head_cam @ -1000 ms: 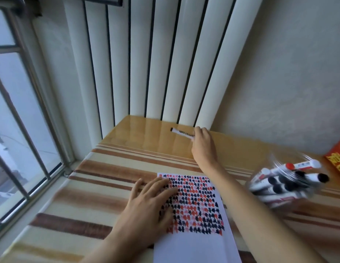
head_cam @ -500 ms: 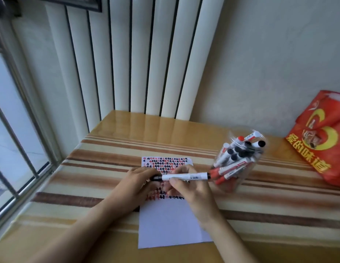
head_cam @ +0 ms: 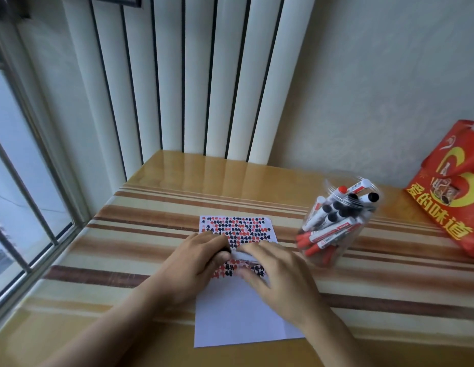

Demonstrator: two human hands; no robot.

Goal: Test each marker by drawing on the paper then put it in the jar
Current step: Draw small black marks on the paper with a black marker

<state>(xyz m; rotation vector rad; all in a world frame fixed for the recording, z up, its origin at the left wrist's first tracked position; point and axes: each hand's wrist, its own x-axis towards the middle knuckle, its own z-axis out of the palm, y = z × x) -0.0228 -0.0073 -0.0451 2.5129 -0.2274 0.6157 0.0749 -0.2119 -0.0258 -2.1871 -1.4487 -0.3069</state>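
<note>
In the head view, both hands met over the middle of the paper (head_cam: 238,311), a white sheet lying on the striped table (head_cam: 124,250). The far half of the sheet was filled with rows of small red and black marks; the near half was blank. The left hand (head_cam: 193,263) had its fingers curled round the black end of a marker (head_cam: 237,255), and the right hand (head_cam: 280,276) was curled round the white barrel, so the two hands were close together, clamped on the same marker held level just above the marked rows. Only a short piece of the marker showed between them, and motion blur hid whether its cap was on or partly off.

To the right of the paper, near but not touching it, stood the clear jar (head_cam: 333,234), packed with red- and black-capped markers leaning at angles. A red bag (head_cam: 452,192) with yellow characters sat at the far right edge of the table. White vertical slats (head_cam: 204,83) rose behind the far edge, and a barred window (head_cam: 21,194) ran down the left.
</note>
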